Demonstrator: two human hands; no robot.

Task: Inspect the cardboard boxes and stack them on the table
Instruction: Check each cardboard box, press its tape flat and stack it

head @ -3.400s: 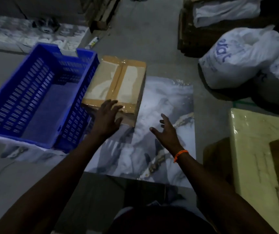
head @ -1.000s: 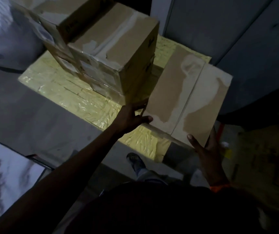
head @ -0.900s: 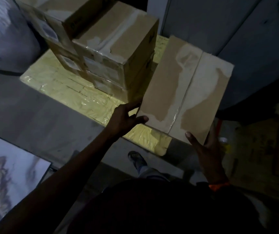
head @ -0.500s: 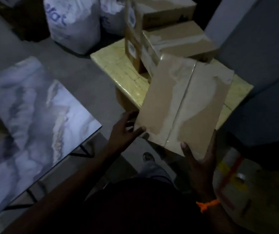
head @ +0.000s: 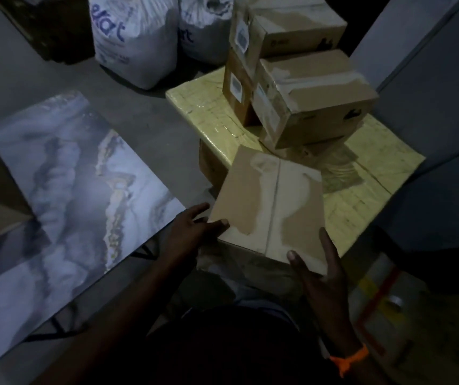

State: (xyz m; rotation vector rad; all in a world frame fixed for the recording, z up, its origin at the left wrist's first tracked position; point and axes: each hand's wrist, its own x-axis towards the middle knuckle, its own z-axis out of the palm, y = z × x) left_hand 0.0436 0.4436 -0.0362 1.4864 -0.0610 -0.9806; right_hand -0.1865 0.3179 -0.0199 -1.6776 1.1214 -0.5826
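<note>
1. Lower centre of the frame, the flat cardboard box [head: 271,209] is off every surface, carried between both grips with its taped top face turned up toward me
2. A second ago its far edge sat right beside the stacked boxes [head: 314,98] in the upper right; now it has drawn back toward the body and only overlaps the near corner of the yellow counter [head: 367,173]
3. My view has swung left as well, so the marbled counter [head: 83,190] now fills the left of the frame
4. I judge this as the inspection step: the box is pulled back for a look and is not yet set on the stack
5. Left grip [head: 186,234] holds the near left corner, thumb laid on the top face, fingers along the left edge
6. Right grip [head: 322,276] holds the near right corner, thumb on top, fingers running up the right edge
7. Both forearms rise from the bottom edge and angle inward, an orange wristband [head: 350,357] on the right one
</note>
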